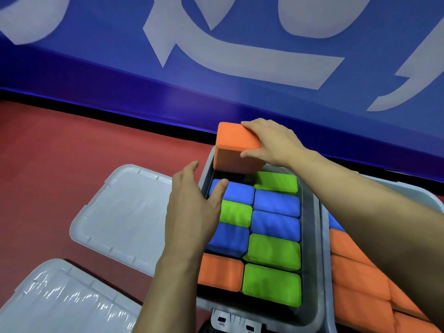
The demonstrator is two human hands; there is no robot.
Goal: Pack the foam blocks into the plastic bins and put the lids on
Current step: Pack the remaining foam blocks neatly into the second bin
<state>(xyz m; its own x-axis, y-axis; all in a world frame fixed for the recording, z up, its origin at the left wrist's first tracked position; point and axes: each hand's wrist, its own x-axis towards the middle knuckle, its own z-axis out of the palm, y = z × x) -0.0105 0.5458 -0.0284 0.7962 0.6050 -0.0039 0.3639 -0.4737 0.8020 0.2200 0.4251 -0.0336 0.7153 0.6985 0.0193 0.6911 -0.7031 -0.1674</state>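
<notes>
A red surface (60, 164) fills the left and middle of the view, plain and matte. Behind it stands a blue wall (108, 68), running at a slant from the upper left down toward the right edge. Large pale grey lettering (216, 51) is painted across the wall, cut off by the top of the view and unreadable. A black strip (120, 114) runs along the wall's foot where it meets the surface.

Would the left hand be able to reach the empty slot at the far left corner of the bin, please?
Probably not right now: the left hand is beside it, but the orange block in the right hand sits tilted over that slot.
</notes>
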